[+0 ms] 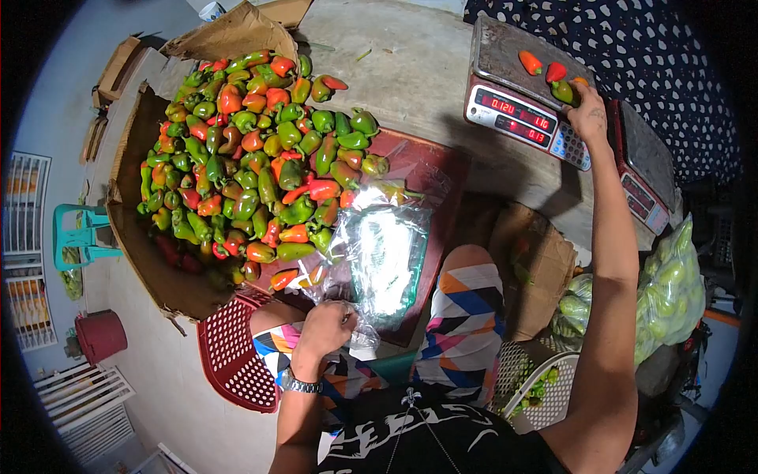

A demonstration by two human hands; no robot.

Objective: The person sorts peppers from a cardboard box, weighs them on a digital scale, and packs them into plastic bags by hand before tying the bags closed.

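My left hand, with a wristwatch above it, is closed on the gathered edge of a clear plastic bag. More clear plastic lies on the dark red board, shining in the light. My right hand reaches to the digital scale, its fingers curled against a green pepper at the plate's near right edge. An orange pepper and a red pepper lie on the plate beside it. A bit of another orange one shows behind my fingers. The scale's red digits are lit.
A large heap of green, red and orange peppers spills from a cardboard box onto the red board. A second scale stands at right, near bagged green produce. A basket sits low beside my leg.
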